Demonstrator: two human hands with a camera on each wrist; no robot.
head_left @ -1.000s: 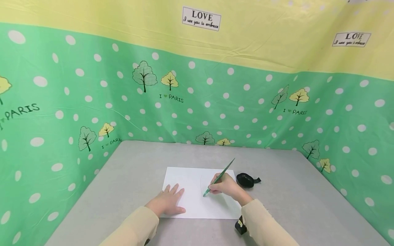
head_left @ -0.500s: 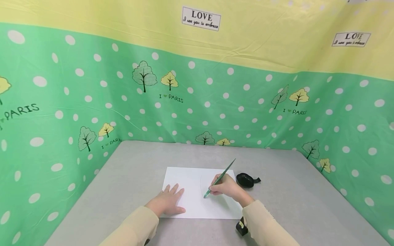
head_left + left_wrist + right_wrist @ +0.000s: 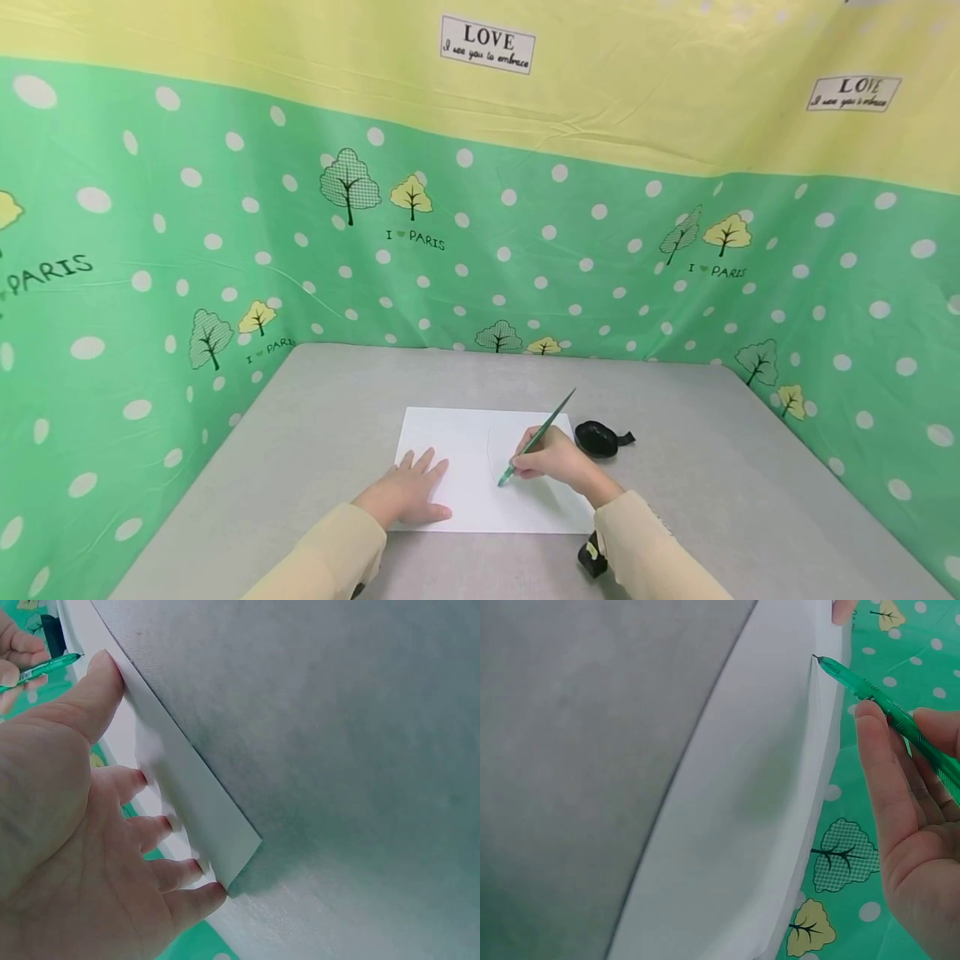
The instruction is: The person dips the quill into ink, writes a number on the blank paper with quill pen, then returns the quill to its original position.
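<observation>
Nearest, at the bottom of the head view, two beige sleeves [image 3: 318, 550] reach in from the lower edge, one left of centre and one right. Beside the right cuff, low and right of centre, sits a small black object [image 3: 592, 557]. The left hand [image 3: 408, 493] lies on the left part of a white sheet [image 3: 465, 517], its fingers straight and spread; the left wrist view shows the thumb and fingertips along the sheet. The sheet lies flat at lower centre. On its right part, the right hand [image 3: 553, 457] pinches a green pen [image 3: 545, 427] between thumb and fingers. The pen leans, point down to the lower left and back end to the upper right; its point is at the sheet, at the lower end of a thin curved line [image 3: 489, 450]. Just beyond the sheet's right edge is a round black item [image 3: 597, 439] with a short tab pointing right. All this rests on a grey table [image 3: 300, 442]. Behind it, a green and yellow curtain [image 3: 480, 275] with white dots and printed trees fills the upper frame.
</observation>
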